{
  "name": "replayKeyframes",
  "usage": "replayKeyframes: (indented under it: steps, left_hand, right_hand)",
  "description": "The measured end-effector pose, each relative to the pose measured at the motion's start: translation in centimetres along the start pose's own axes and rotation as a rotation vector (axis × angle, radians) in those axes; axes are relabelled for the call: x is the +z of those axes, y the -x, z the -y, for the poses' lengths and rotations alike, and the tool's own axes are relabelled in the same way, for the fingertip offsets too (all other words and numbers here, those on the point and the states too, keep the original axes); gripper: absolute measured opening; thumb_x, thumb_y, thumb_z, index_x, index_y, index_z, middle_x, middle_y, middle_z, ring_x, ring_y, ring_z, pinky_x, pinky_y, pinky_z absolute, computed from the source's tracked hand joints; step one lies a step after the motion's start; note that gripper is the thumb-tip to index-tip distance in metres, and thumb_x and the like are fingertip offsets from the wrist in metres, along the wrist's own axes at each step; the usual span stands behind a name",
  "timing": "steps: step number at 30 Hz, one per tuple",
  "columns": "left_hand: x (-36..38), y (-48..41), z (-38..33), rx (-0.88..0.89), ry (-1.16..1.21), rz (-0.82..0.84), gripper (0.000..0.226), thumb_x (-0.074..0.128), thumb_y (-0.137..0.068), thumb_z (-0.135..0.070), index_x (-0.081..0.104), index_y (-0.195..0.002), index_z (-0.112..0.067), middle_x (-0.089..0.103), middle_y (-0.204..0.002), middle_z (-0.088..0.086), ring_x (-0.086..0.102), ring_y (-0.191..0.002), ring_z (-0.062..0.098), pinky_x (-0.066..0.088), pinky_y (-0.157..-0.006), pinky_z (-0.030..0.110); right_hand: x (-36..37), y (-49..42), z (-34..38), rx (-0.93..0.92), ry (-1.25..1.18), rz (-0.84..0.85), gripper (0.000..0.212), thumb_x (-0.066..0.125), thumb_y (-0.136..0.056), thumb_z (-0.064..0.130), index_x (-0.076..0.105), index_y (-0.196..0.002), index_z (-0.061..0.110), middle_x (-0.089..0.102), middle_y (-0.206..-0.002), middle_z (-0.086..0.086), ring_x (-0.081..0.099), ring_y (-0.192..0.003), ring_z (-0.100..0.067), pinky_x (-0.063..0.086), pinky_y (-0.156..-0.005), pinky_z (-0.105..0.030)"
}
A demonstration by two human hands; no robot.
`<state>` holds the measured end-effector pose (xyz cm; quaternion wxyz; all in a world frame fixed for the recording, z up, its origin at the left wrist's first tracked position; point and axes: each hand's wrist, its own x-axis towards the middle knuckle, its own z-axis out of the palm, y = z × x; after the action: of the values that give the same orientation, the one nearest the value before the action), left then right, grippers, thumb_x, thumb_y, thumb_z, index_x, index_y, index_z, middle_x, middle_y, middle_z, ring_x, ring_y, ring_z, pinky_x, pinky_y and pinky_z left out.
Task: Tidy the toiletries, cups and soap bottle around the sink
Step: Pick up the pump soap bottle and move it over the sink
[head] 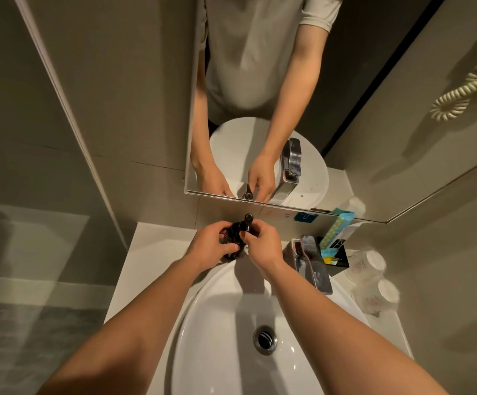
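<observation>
A dark soap bottle [235, 232] with a black pump head stands on the white counter behind the sink [217, 323], close to the mirror. My left hand [211, 245] wraps its body from the left. My right hand [261, 242] grips the pump from the right. Most of the bottle is hidden by my fingers. To the right, a black tray [341, 256] holds packaged toiletries, with a teal dotted packet [337, 228] leaning upright at its back. Two clear cups [367, 265] [379, 295] with white lids lie beside the right wall.
A chrome faucet [314, 265] rises at the basin's right rim, between my right hand and the tray. The mirror [260, 81] hangs straight ahead. Bare counter [152, 252] lies left of the bottle. A coiled white cord [459, 92] hangs on the right wall.
</observation>
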<state>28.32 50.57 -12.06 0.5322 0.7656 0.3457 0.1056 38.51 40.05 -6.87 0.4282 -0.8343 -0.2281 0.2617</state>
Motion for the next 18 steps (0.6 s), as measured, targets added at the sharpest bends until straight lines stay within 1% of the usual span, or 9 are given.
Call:
replayKeyframes:
  steps: [7,8,11,14,18]
  left_hand:
    - [0.0,-0.9,-0.1,-0.015,0.011,0.007,0.059,0.088,-0.078,-0.020,0.064,-0.132,-0.023,0.070,-0.111,-0.009,0.065,-0.107,0.012,0.048,-0.086,0.024]
    - [0.0,-0.9,-0.1,-0.019,0.011,0.008,0.059,0.088,-0.078,-0.019,0.064,-0.132,-0.023,0.070,-0.112,-0.009,0.065,-0.108,0.012,0.050,-0.087,0.025]
    - [0.1,-1.2,0.1,-0.025,0.031,0.006,0.061,0.089,-0.076,-0.019,0.064,-0.131,-0.022,0.073,-0.115,-0.005,0.066,-0.110,0.014,0.054,-0.097,0.035]
    - [-0.1,-1.4,0.3,-0.025,0.026,0.011,0.064,0.090,-0.075,-0.020,0.064,-0.134,-0.021,0.072,-0.119,-0.003,0.066,-0.112,0.016,0.053,-0.098,0.035]
    - [-0.2,-1.5,0.4,-0.021,0.030,0.021,0.066,0.090,-0.074,-0.021,0.063,-0.134,-0.020,0.072,-0.119,-0.003,0.067,-0.112,0.016,0.054,-0.101,0.040]
  right_hand:
    - [-0.1,-0.8,0.3,0.030,-0.037,-0.003,0.021,0.066,-0.092,0.010,0.074,-0.110,0.018,0.077,-0.102,0.001,0.071,-0.097,-0.019,0.056,-0.095,-0.047]
    - [-0.1,-0.8,0.3,0.033,-0.047,-0.006,0.021,0.066,-0.092,0.010,0.074,-0.110,0.018,0.077,-0.101,0.001,0.072,-0.097,-0.018,0.056,-0.094,-0.047]
    - [-0.1,-0.8,0.2,0.045,-0.070,-0.008,0.021,0.067,-0.091,0.009,0.075,-0.108,0.019,0.077,-0.099,0.003,0.072,-0.095,-0.017,0.057,-0.093,-0.046]
    - [-0.1,-0.7,0.3,0.031,-0.076,0.008,0.024,0.065,-0.092,0.007,0.076,-0.109,0.018,0.077,-0.101,0.002,0.072,-0.097,-0.018,0.057,-0.095,-0.046]
    - [-0.2,-0.7,0.3,0.016,-0.053,0.007,0.026,0.063,-0.093,0.005,0.075,-0.112,0.019,0.077,-0.105,0.001,0.071,-0.100,-0.018,0.055,-0.099,-0.045]
